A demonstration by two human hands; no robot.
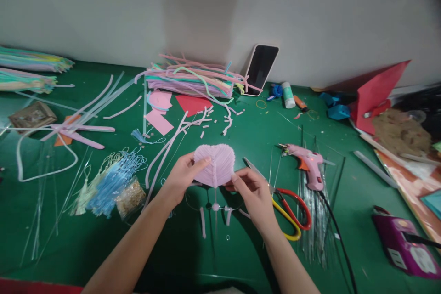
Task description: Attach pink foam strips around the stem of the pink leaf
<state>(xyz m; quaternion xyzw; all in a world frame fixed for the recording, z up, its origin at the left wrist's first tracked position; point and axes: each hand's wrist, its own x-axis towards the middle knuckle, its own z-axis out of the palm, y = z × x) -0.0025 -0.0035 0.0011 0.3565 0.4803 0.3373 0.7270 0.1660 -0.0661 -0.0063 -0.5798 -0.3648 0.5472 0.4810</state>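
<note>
A pale lilac leaf-shaped piece, laid in slanting rows of fuzzy pipe cleaner with a raised middle rib, is held up over the green table. My left hand pinches its left side, thumb on the front face. At the lower right edge, my right hand grips it between thumb and fingers. Below the piece a thin stem runs down through a small lilac ball. Short lilac pipe cleaner pieces lie beneath. Scissors with red and yellow handles rest beside my right hand.
A pink glue gun with a black cord lies right, by thin wires. Blue tassels and a small bag sit left. Behind are a pipe cleaner bundle and a phone leaning on the wall. A purple device is far right.
</note>
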